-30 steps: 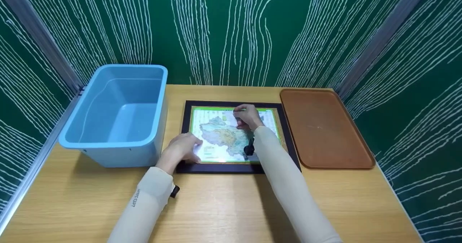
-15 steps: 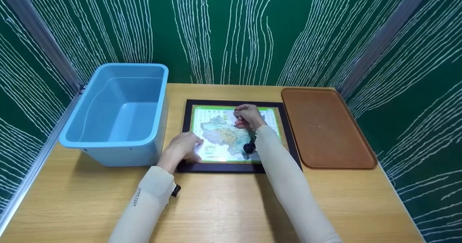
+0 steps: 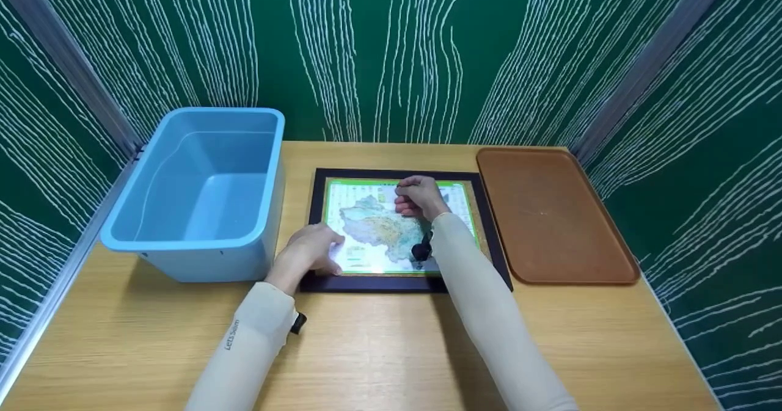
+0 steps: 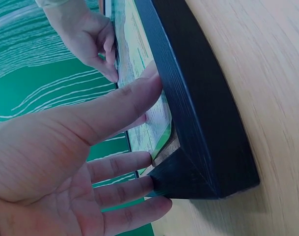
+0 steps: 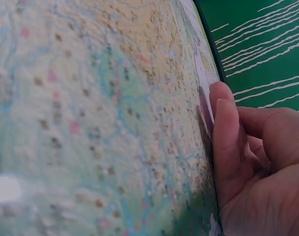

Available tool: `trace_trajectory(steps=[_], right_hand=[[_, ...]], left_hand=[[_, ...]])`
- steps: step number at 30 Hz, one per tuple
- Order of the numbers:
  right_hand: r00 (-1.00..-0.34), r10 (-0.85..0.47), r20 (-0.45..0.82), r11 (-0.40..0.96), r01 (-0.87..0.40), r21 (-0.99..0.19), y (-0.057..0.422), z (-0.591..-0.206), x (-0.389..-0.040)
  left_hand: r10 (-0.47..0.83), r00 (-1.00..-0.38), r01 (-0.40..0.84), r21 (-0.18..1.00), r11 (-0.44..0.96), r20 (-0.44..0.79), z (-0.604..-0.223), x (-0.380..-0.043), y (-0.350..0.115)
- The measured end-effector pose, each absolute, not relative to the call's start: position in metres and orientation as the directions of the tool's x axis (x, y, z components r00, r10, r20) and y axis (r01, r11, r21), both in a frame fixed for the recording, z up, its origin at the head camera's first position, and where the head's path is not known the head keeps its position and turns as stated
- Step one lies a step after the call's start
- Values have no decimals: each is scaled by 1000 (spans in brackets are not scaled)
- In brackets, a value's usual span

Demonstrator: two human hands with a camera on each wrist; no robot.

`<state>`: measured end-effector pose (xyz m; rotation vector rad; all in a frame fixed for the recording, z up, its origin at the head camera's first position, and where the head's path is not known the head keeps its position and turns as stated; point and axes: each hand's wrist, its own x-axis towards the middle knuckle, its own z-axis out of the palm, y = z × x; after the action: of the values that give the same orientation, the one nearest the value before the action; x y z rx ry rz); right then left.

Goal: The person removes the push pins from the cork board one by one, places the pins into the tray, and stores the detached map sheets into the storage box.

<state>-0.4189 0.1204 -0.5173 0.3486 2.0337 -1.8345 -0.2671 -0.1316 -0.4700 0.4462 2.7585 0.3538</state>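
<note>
A map of a landmass (image 3: 372,228) with a bright green border lies in a dark picture frame (image 3: 379,285) on the table. My left hand (image 3: 313,249) rests at its lower left corner. In the left wrist view, that hand's thumb (image 4: 139,96) lies across the map beside the frame's inner edge, with straight fingertips touching the corner. Near the map's top edge, my right hand (image 3: 421,196) has thumb and forefinger together, the other fingers curled. By its fingertips, the right wrist view shows a thin, pale lilac piece (image 5: 206,105) that they seem to pinch, mostly hidden.
A deep blue plastic tub (image 3: 192,246) stands left of the frame. Against the frame's right side lies a flat brown tray (image 3: 550,215). Green walls (image 3: 421,63) with white wavy lines enclose the wooden table (image 3: 379,344) at the back and sides.
My right hand makes only tiny finger movements at the map's top edge. The left hand stays at the corner, and the whole view shifts slightly.
</note>
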Motion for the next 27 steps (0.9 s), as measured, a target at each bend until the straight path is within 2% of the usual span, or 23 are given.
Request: trace_trajectory(steps=[3,11,27], right_hand=[[-899,-69,-433,115,424,-898,120,-517,-419],[-887,-53,-459,138,449,-883,119,-517,-420],[-899,-51,-435,162,422,-892,119,-519,-421]], left_hand=[[354,-896,282,274,920,-267,-470,-268,-132],[320,-903,231,304,924,-286,-471,-268,-131],[340,-902,259,296,919,-266,-470,-267,-131]])
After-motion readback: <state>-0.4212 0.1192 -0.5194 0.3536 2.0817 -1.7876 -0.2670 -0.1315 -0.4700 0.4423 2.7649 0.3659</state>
